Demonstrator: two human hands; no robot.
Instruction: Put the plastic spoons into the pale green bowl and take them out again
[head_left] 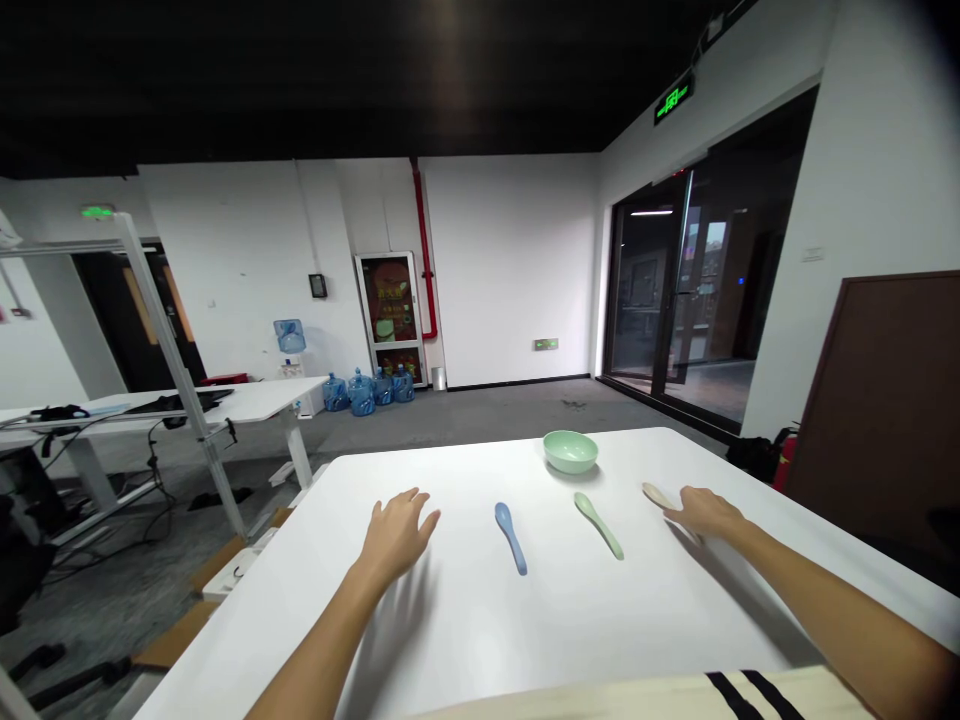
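Note:
Over the right part of the white table (480,620), my right hand (703,512) has its fingers closed at the handle of a beige spoon (657,494). The bowl of that spoon points left, while its handle is mostly hidden by my fingers. My left hand (397,535) hovers above the table's left side with fingers apart, holding nothing. Nearest to it lies a blue spoon (511,538). A light green spoon (598,525) rests between the blue one and my right hand. Behind the green spoon stands a green bowl (571,453), close to the table's far edge.
Cardboard boxes (176,637) sit on the floor left of the table. Farther left is another white desk (255,400) with cables and a metal frame post (169,340). Several blue water bottles (361,392) stand by the back wall. A brown board (877,400) leans at the right.

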